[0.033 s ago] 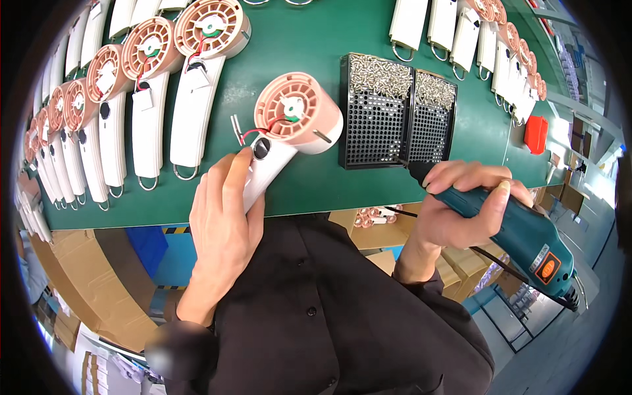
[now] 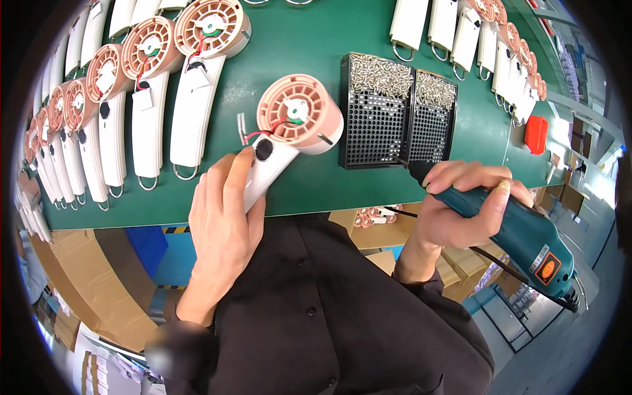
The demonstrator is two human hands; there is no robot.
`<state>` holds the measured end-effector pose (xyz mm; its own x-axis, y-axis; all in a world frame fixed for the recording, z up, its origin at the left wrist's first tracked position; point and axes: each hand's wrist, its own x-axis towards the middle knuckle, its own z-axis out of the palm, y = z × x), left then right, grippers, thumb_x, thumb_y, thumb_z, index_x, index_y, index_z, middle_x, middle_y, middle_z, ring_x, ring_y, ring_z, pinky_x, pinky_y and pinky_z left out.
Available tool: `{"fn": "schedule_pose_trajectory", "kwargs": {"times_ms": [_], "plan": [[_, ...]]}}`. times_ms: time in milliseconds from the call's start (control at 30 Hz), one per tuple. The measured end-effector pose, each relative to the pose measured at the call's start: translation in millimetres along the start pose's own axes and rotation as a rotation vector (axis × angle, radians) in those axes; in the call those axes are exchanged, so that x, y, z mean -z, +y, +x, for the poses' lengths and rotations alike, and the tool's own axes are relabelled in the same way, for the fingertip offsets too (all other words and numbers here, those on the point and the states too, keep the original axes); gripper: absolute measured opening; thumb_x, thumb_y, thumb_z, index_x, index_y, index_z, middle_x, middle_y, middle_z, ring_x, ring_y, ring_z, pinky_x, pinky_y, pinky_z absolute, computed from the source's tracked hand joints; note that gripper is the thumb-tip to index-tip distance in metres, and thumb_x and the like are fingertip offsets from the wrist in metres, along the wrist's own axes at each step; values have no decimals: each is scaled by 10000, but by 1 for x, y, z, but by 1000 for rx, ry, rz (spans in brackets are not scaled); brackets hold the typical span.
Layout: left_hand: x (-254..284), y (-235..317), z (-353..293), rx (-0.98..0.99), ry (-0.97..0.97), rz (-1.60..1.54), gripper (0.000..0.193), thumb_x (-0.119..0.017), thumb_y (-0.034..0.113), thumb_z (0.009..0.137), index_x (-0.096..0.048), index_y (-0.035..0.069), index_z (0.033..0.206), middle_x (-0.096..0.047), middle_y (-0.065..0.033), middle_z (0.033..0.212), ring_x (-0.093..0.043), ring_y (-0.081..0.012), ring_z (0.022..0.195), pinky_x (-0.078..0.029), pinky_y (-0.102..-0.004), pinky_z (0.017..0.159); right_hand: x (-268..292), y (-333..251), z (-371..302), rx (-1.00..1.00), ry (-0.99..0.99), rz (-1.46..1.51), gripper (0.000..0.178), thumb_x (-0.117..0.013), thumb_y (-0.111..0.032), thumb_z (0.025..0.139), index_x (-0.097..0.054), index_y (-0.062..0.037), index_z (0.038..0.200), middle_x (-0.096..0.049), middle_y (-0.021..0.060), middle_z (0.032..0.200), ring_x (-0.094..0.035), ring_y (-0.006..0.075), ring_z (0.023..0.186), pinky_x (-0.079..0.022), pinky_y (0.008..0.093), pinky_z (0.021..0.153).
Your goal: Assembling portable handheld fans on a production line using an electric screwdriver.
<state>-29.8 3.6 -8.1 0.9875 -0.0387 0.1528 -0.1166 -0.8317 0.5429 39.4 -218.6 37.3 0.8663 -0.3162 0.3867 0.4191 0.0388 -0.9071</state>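
My left hand [image 2: 224, 210] is closed around the white handle of a part-built hair dryer [image 2: 299, 115]. Its round pink head faces up with a motor at the centre; red wires and a black button show near the neck. In my right hand [image 2: 467, 204] is a teal electric screwdriver [image 2: 526, 243], gripped by the barrel and tilted. The screwdriver's bit reaches the near edge of a black screw tray [image 2: 376, 158]; whether a screw is on it, I cannot tell. Small silver screws [image 2: 378, 74] are heaped at the tray's far end and lie thinly over its holes.
On the green table [image 2: 296, 191], a row of similar hair dryers [image 2: 150, 99] stretches along the left, and another row [image 2: 467, 36] stands at the far right. Beyond the trays lies a red box [image 2: 536, 135]. Cardboard boxes [image 2: 99, 289] are below the table edge.
The hair dryer's head has turned slightly to the right and its wires have shifted with it. My right hand and the screwdriver look still.
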Motion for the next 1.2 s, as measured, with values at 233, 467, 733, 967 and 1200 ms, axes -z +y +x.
{"fn": "schedule_pose_trajectory", "kwargs": {"times_ms": [233,467,733,967,1200], "plan": [[5,1,2,-48,-103,12,753,-767,22,634,-454,24,1319,-559,-127,1029,-505,-282,783,-431,-368,692,-4,0,-1,62,-78,-82,173,-454,-143,919,-328,-73,1015,-460,138,636,-470,227,376,-465,378,357],[14,5,6,-69,-253,-26,653,-639,49,769,-499,286,1360,-489,-106,968,-518,-246,793,-438,-336,694,-8,-14,2,77,18,29,129,-382,-200,953,-365,-100,1032,-456,117,633,-438,219,348,-441,366,330],[16,4,6,-150,-258,-16,697,-615,23,761,-460,295,1384,-487,-130,982,-523,-237,748,-437,-321,654,-39,-42,-2,142,-273,224,297,-398,-300,965,-373,-65,1143,-479,128,722,-488,247,406,-483,391,379],[13,0,5,-176,-228,-27,737,-611,-6,721,-461,279,1383,-473,-116,947,-500,-209,716,-420,-298,606,-65,-39,-6,124,-390,131,291,-420,-284,923,-472,-45,1080,-453,97,659,-404,197,343,-391,341,333],[21,0,6,-121,-317,-7,697,-644,18,742,-486,276,1369,-477,-112,982,-527,-241,779,-464,-343,700,-52,-31,-3,-60,-687,121,304,-484,-31,923,-284,-68,1149,-517,179,841,-610,319,643,-530,460,606]]}}
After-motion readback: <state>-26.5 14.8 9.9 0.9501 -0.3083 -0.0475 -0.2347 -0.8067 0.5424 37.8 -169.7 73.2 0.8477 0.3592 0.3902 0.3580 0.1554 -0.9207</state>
